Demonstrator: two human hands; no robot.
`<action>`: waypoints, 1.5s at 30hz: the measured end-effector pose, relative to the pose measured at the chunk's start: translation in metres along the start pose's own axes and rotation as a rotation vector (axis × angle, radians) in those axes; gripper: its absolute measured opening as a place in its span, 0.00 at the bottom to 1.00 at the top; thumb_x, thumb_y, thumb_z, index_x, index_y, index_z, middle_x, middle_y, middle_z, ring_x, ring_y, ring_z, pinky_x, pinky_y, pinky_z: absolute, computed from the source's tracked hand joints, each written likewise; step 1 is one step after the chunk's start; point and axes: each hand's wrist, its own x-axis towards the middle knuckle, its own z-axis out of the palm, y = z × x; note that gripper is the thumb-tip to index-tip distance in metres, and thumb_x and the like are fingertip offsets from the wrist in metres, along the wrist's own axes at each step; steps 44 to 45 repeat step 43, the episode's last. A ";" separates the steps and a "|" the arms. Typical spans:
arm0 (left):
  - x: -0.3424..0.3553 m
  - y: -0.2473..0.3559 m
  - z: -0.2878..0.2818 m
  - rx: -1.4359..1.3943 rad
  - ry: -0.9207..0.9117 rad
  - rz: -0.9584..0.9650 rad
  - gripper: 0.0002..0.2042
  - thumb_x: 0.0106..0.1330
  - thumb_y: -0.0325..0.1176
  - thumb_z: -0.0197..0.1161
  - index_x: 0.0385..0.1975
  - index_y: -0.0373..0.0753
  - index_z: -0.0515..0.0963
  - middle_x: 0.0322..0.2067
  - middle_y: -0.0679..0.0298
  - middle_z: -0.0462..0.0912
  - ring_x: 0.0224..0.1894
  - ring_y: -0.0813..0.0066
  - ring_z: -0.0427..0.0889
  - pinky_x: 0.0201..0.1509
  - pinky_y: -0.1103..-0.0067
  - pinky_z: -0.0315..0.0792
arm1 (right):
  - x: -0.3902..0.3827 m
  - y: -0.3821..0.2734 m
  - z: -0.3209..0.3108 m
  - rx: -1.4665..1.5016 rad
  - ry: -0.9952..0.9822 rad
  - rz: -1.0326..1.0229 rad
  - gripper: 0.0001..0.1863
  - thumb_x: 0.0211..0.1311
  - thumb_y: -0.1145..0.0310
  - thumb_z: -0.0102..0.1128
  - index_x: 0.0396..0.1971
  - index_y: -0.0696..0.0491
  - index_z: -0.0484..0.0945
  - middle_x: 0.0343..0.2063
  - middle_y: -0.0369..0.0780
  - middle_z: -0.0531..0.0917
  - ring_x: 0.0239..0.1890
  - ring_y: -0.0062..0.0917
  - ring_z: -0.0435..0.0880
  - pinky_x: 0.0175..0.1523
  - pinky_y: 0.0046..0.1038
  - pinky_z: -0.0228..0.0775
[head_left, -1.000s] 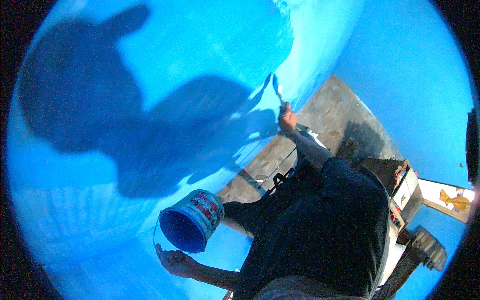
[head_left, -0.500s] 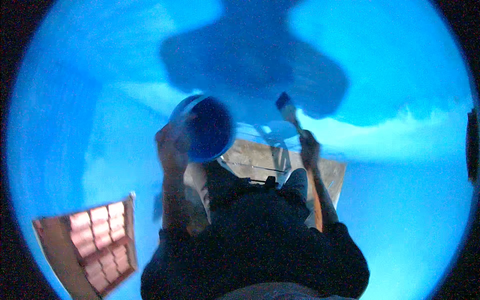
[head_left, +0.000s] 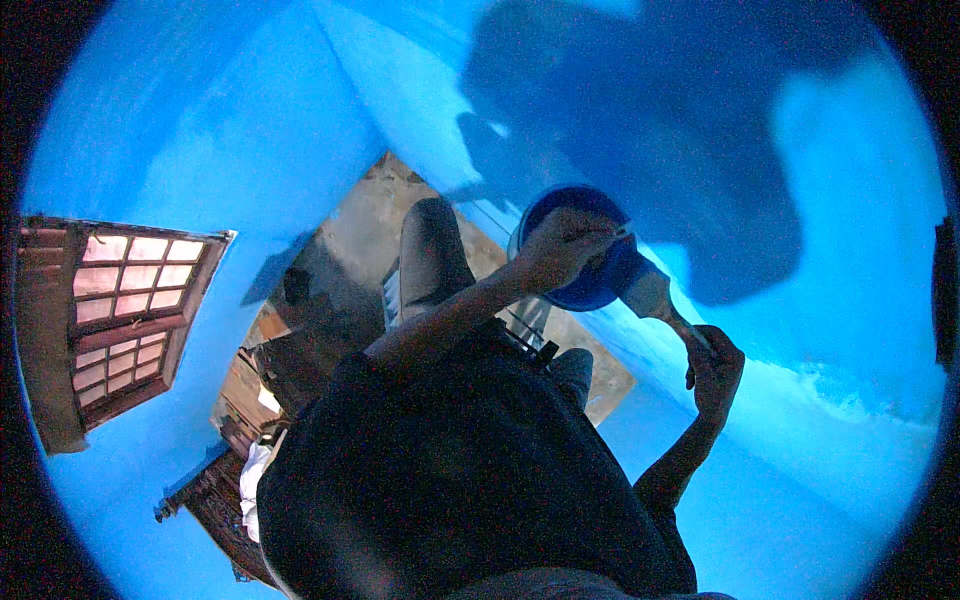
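Observation:
My left hand [head_left: 565, 248] reaches across the mouth of a blue bucket [head_left: 583, 295] and is closed at its far rim, on what looks like the bucket's handle. Inside, the bucket is dark. A wide paintbrush [head_left: 650, 295] is in my right hand [head_left: 716, 368], whose fingers are wrapped round the handle. The brush's dark blue bristles point at the bucket and overlap its right rim. Whether they touch the rim or are only in front of it I cannot tell.
Blue walls [head_left: 270, 120] surround me, and a dark shadow falls on the one ahead. A window [head_left: 135, 290] with a wooden frame is at the left. Dark wooden furniture [head_left: 225, 505] with white cloth [head_left: 252, 485] stands lower left. Below lies a worn, stained floor [head_left: 365, 200].
My view and body have turned. The bucket has moved right, and my left arm now crosses my body. The brush has come from upright beside the wall to the bucket's rim.

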 end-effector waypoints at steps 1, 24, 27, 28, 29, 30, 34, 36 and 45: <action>-0.001 -0.005 0.004 0.052 -0.014 -0.010 0.10 0.64 0.33 0.54 0.30 0.34 0.80 0.18 0.67 0.77 0.21 0.82 0.71 0.27 0.78 0.66 | 0.001 -0.004 0.003 0.038 -0.032 0.039 0.09 0.58 0.66 0.61 0.31 0.57 0.80 0.11 0.32 0.73 0.08 0.13 0.66 0.13 0.21 0.55; 0.001 -0.018 -0.009 0.028 -0.217 -0.432 0.11 0.63 0.37 0.58 0.36 0.37 0.80 0.23 0.68 0.77 0.23 0.83 0.72 0.23 0.85 0.65 | 0.087 0.005 0.174 -0.259 -0.075 -0.452 0.07 0.47 0.68 0.59 0.19 0.56 0.77 0.15 0.46 0.78 0.21 0.40 0.80 0.28 0.39 0.74; 0.007 -0.035 -0.004 0.053 -0.152 -0.413 0.10 0.63 0.38 0.57 0.29 0.38 0.78 0.19 0.69 0.74 0.19 0.85 0.68 0.20 0.86 0.61 | 0.079 -0.008 0.151 -0.183 -0.063 -0.350 0.08 0.49 0.64 0.58 0.24 0.53 0.79 0.18 0.48 0.79 0.21 0.40 0.81 0.29 0.40 0.74; 0.004 -0.034 -0.010 0.038 -0.175 -0.424 0.10 0.63 0.39 0.56 0.27 0.39 0.77 0.18 0.70 0.73 0.18 0.85 0.67 0.19 0.85 0.60 | 0.072 -0.020 0.145 -0.155 -0.082 -0.260 0.09 0.50 0.63 0.58 0.24 0.53 0.79 0.19 0.48 0.80 0.22 0.40 0.81 0.29 0.40 0.74; 0.001 -0.030 -0.016 0.023 -0.190 -0.429 0.11 0.63 0.39 0.56 0.25 0.39 0.76 0.16 0.70 0.71 0.16 0.85 0.66 0.19 0.85 0.58 | 0.070 -0.020 0.147 -0.189 -0.169 -0.266 0.10 0.50 0.61 0.58 0.26 0.52 0.80 0.21 0.48 0.81 0.23 0.41 0.81 0.30 0.40 0.74; 0.001 -0.024 -0.030 -0.056 -0.241 -0.475 0.11 0.63 0.39 0.56 0.23 0.40 0.74 0.15 0.70 0.70 0.15 0.84 0.65 0.18 0.84 0.57 | 0.071 -0.017 0.147 -0.184 -0.214 -0.271 0.10 0.50 0.61 0.58 0.26 0.52 0.80 0.21 0.48 0.81 0.23 0.40 0.81 0.31 0.41 0.74; 0.008 -0.042 -0.041 0.176 -0.186 -0.406 0.11 0.61 0.36 0.57 0.19 0.42 0.71 0.12 0.71 0.64 0.12 0.82 0.59 0.17 0.81 0.52 | 0.080 -0.001 0.168 -0.044 -0.271 -0.355 0.10 0.49 0.60 0.59 0.29 0.49 0.81 0.24 0.46 0.82 0.27 0.40 0.81 0.33 0.42 0.73; 0.008 -0.049 -0.051 0.038 -0.101 -0.430 0.11 0.61 0.35 0.57 0.18 0.42 0.70 0.12 0.72 0.63 0.12 0.82 0.58 0.17 0.82 0.53 | 0.089 0.008 0.183 0.008 -0.257 -0.388 0.11 0.48 0.60 0.60 0.30 0.48 0.81 0.25 0.45 0.82 0.28 0.40 0.81 0.34 0.42 0.73; 0.028 -0.074 -0.050 -0.194 -0.310 -0.576 0.14 0.61 0.35 0.58 0.43 0.36 0.74 0.14 0.73 0.65 0.15 0.82 0.62 0.17 0.83 0.57 | 0.095 0.038 0.194 -0.072 -0.002 -0.331 0.13 0.46 0.59 0.63 0.34 0.44 0.83 0.31 0.45 0.84 0.33 0.38 0.82 0.37 0.40 0.74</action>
